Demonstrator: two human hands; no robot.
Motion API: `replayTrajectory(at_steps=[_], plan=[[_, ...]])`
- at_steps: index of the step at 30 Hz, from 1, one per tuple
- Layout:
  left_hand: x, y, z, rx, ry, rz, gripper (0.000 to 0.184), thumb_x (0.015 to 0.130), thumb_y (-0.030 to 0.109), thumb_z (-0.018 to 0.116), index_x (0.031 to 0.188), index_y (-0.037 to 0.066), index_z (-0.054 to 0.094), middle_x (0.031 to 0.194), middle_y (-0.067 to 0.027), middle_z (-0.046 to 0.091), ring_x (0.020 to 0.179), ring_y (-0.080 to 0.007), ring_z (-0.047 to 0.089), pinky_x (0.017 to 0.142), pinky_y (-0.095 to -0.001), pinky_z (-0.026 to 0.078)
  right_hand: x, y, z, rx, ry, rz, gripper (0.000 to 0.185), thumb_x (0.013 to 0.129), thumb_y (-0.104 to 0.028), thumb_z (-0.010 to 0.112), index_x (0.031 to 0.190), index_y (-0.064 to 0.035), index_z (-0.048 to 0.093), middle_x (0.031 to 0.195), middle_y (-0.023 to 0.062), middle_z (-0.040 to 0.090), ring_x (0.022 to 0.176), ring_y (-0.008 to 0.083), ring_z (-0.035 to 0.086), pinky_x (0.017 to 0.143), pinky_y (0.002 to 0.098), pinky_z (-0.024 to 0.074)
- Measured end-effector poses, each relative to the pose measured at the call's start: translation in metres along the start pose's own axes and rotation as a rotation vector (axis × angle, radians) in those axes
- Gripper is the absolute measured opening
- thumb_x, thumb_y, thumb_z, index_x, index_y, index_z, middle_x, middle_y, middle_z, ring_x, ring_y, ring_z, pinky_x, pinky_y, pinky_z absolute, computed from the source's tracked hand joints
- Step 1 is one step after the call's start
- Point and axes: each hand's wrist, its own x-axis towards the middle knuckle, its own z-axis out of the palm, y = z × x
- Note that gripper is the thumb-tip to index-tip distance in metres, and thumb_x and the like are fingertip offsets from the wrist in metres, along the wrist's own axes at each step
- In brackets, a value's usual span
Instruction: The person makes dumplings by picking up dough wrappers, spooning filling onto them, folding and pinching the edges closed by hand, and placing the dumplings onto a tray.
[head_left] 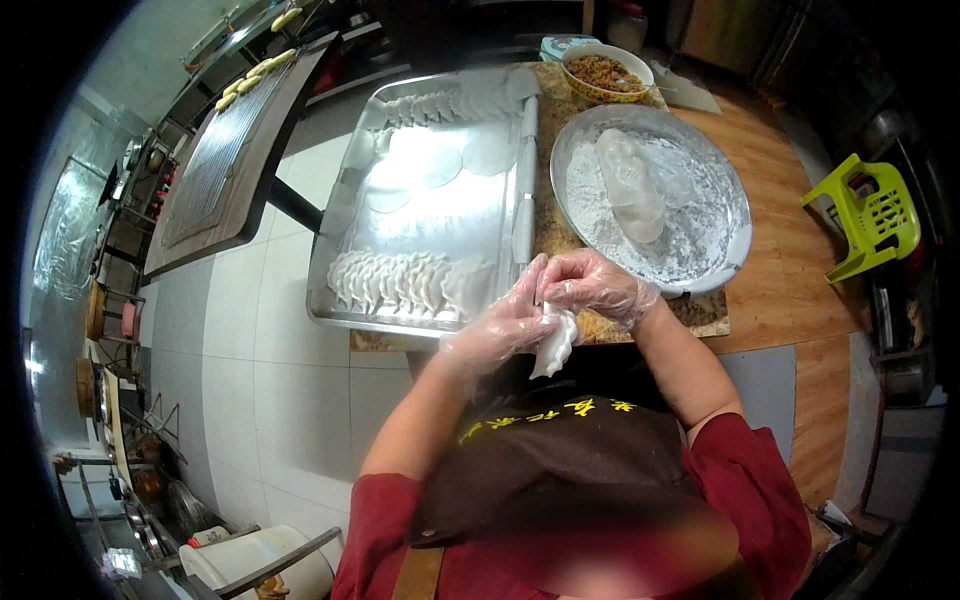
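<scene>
Between my two hands is a white dumpling (554, 350) with a wavy pleated edge, hanging downward in front of the apron. My left hand (500, 325), in a clear plastic glove, is closed around its left side. My right hand (592, 283), gloved the same way, pinches at its upper end; the fingertips partly hide that end. Just left of my hands lies a large metal tray (430, 225). A row of pleated dumplings (405, 283) fills its near edge, another row (455, 103) its far edge, and several flat round wrappers (435, 165) lie between.
At the right, a metal basin (735, 190) holds white flour and a stack of wrappers (628, 185). Behind it stands a bowl of brown filling (605, 75). A green plastic chair (868, 215) is at far right. Another table (215, 180) with yellowish pieces stands at left.
</scene>
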Motion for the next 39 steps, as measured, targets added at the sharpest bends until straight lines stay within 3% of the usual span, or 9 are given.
replayTrajectory(at_steps=[4, 9, 15, 18, 19, 21, 28, 37, 39], plan=[[0.000, 0.000, 0.002, 0.048, 0.047, -0.006, 0.091, 0.091, 0.010, 0.060, 0.153, 0.011, -0.007, 0.112, -0.0066, 0.049, 0.083, -0.0070, 0.047, 0.075, -0.0225, 0.043, -0.001, -0.003, 0.003, -0.008, 0.067, 0.035, 0.012, 0.085, -0.015, 0.071, 0.087, -0.0044, 0.064, 0.085, -0.0002, 0.063, 0.074, 0.0079, 0.055, 0.066, 0.0228, 0.0447], [-0.003, 0.007, 0.010, 0.080, 0.090, -0.016, 0.090, 0.092, 0.011, 0.060, 0.153, 0.011, -0.006, 0.086, -0.0014, 0.049, 0.074, -0.0078, 0.045, 0.068, -0.0213, 0.041, -0.001, -0.003, 0.002, -0.067, 0.049, -0.008, 0.012, 0.087, -0.015, 0.070, 0.085, -0.0049, 0.063, 0.082, -0.0015, 0.061, 0.071, 0.0072, 0.053, 0.064, 0.0230, 0.0442], [0.000, 0.007, 0.013, 0.289, 0.312, 0.028, 0.082, 0.093, 0.012, 0.058, 0.153, 0.007, 0.002, 0.089, -0.0052, 0.054, 0.078, -0.0090, 0.052, 0.068, -0.0210, 0.045, 0.007, 0.019, -0.011, -0.184, 0.197, -0.133, 0.024, 0.091, -0.022, 0.067, 0.104, -0.0019, 0.066, 0.089, 0.0012, 0.064, 0.077, 0.0082, 0.056, 0.068, 0.0247, 0.0471], [0.006, 0.010, 0.016, -0.188, 0.647, 0.195, 0.057, 0.096, 0.019, 0.053, 0.145, 0.003, 0.030, 0.091, -0.0073, 0.059, 0.083, -0.0138, 0.058, 0.072, -0.0236, 0.048, 0.007, 0.023, -0.018, -0.129, 0.425, -0.266, 0.035, 0.094, -0.027, 0.063, 0.117, -0.0003, 0.061, 0.094, 0.0033, 0.065, 0.083, 0.0087, 0.057, 0.073, 0.0245, 0.0486], [0.008, 0.002, 0.001, 0.249, 0.639, 0.373, 0.044, 0.097, 0.023, 0.051, 0.134, 0.003, 0.041, 0.093, -0.0080, 0.060, 0.085, -0.0162, 0.059, 0.075, -0.0264, 0.050, 0.004, 0.030, -0.017, -0.374, 0.559, -0.292, 0.038, 0.094, -0.027, 0.062, 0.120, 0.0000, 0.059, 0.094, 0.0035, 0.065, 0.083, 0.0095, 0.058, 0.073, 0.0239, 0.0488], [0.004, 0.029, 0.020, -0.320, 0.698, 0.314, 0.029, 0.098, 0.030, 0.048, 0.107, 0.004, 0.056, 0.097, -0.0088, 0.061, 0.090, -0.0204, 0.060, 0.082, -0.0330, 0.050, 0.004, 0.047, -0.008, -0.667, 0.639, -0.496, 0.042, 0.089, -0.022, 0.069, 0.121, 0.0004, 0.054, 0.094, 0.0047, 0.064, 0.080, 0.0125, 0.059, 0.069, 0.0239, 0.0490], [0.006, 0.000, -0.008, -0.502, 0.551, 0.387, 0.030, 0.099, 0.029, 0.049, 0.110, 0.002, 0.057, 0.101, -0.0104, 0.062, 0.095, -0.0231, 0.061, 0.088, -0.0364, 0.050, 0.009, 0.052, 0.023, -1.378, 0.555, -0.847, 0.038, 0.078, -0.007, 0.077, 0.107, -0.0050, 0.053, 0.087, 0.0120, 0.063, 0.070, 0.0265, 0.062, 0.060, 0.0340, 0.0490], [-0.012, 0.001, -0.014, -0.466, 0.619, 0.428, 0.025, 0.100, 0.023, 0.047, 0.109, 0.002, 0.058, 0.102, -0.0104, 0.062, 0.093, -0.0213, 0.061, 0.079, -0.0332, 0.054, 0.021, 0.036, 0.035, -1.094, 0.483, -0.659, 0.054, 0.080, -0.016, 0.076, 0.125, -0.0044, 0.049, 0.110, 0.0155, 0.061, 0.090, 0.0247, 0.062, 0.075, 0.0362, 0.0516], [-0.019, 0.010, -0.008, 0.775, 0.827, 0.583, 0.025, 0.100, 0.023, 0.048, 0.110, 0.002, 0.058, 0.102, -0.0093, 0.062, 0.092, -0.0204, 0.061, 0.079, -0.0330, 0.054, 0.039, 0.023, 0.041, -1.082, 0.473, -0.561, 0.059, 0.080, -0.018, 0.076, 0.129, -0.0031, 0.046, 0.115, 0.0158, 0.059, 0.096, 0.0241, 0.061, 0.079, 0.0366, 0.0517]])
